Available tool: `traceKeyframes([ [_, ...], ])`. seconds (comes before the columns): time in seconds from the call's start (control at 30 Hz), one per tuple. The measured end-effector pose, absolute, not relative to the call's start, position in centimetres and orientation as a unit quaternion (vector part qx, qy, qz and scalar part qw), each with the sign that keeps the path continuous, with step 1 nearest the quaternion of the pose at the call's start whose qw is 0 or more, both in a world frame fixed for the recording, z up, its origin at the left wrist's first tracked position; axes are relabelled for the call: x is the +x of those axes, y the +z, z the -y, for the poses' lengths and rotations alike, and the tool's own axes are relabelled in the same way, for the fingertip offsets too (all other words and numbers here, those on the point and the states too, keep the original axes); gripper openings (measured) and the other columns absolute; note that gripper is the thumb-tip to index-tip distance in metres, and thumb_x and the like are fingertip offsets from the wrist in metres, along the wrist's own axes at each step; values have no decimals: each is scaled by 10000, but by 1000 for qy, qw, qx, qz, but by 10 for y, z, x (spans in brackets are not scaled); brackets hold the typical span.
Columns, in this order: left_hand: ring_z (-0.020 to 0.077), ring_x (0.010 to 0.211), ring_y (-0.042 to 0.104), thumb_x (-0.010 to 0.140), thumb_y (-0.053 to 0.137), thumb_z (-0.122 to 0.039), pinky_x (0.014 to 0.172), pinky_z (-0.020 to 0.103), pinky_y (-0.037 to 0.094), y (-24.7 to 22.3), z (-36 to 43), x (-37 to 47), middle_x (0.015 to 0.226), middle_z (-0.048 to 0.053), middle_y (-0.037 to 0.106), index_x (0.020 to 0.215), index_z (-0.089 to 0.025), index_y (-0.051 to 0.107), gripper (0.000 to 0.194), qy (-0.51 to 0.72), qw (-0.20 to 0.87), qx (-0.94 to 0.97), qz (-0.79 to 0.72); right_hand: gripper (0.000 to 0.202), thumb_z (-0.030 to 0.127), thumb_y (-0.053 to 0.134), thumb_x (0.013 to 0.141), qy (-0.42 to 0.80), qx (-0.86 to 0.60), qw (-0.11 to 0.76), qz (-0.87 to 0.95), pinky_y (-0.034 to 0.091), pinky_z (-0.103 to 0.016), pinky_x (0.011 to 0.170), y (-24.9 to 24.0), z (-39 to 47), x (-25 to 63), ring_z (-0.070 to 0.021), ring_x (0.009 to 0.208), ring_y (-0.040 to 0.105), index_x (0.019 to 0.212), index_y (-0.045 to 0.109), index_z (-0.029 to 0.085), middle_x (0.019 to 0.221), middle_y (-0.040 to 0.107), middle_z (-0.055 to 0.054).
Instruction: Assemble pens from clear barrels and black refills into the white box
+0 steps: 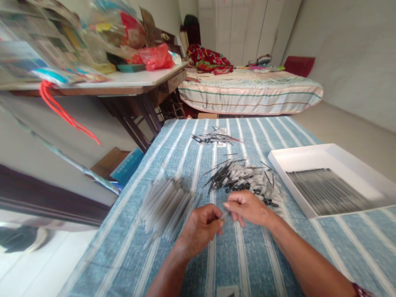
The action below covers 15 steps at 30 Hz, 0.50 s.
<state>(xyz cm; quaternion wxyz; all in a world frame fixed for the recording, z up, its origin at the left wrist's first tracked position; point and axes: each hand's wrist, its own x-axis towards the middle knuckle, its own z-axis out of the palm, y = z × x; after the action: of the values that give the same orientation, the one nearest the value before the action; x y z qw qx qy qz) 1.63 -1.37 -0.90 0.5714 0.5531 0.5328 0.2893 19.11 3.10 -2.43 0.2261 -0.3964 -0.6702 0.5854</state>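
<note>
Blue cloth with white stripes (198, 268) covers the tabletop (253, 268). Parts are separated by zone, probably so that each kind can be picked without searching. A bundle of translucent tubes (168, 208) lies to the left, roughly parallel, an arrangement likely to suit single pickup; motion blur obscures its detail. A mixed heap of black and clear parts (243, 175) lies just beyond the right hand (247, 206). A smaller pile (213, 137) sits farther back. On the right, the open white box (349, 165) holds a row of slender grey rods (324, 192) side by side; its walls presumably prevent rolling.

Both hands meet near the front centre, apparently for two-point control of a small part. The fingers of the left hand (199, 227) and of the right hand are pinched on a slender translucent piece (225, 214). The piece lies between the two sets of fingertips, above the cloth; blur hides its exact ends.
</note>
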Motion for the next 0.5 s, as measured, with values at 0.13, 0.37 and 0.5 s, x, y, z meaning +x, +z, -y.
traceKeyframes([
  [0.13, 99, 493, 418, 698, 571, -170, 477, 217, 306, -11, 14, 18, 530, -57, 457, 662, -179, 541, 48, 304, 444, 627, -564, 331, 390, 445, 842, 580, -435, 214, 655, 273, -155, 297, -28, -31, 186, -68, 288, 461, 580, 419, 190, 412, 509, 68],
  [0.37, 143, 597, 522, 754, 539, -214, 572, 244, 382, -9, 10, 17, 674, -7, 547, 738, -194, 594, 61, 283, 361, 683, -569, 309, 346, 442, 837, 580, -458, 230, 633, 270, -146, 278, -28, -34, 182, -63, 271, 439, 571, 417, 191, 389, 484, 79],
  [0.5, 163, 662, 555, 804, 473, -219, 626, 251, 400, -7, 5, 13, 698, 22, 574, 677, -195, 613, 190, 258, 355, 728, -527, 304, 333, 466, 829, 573, -455, 242, 638, 263, -140, 276, -27, -34, 182, -56, 277, 437, 566, 429, 185, 395, 477, 77],
])
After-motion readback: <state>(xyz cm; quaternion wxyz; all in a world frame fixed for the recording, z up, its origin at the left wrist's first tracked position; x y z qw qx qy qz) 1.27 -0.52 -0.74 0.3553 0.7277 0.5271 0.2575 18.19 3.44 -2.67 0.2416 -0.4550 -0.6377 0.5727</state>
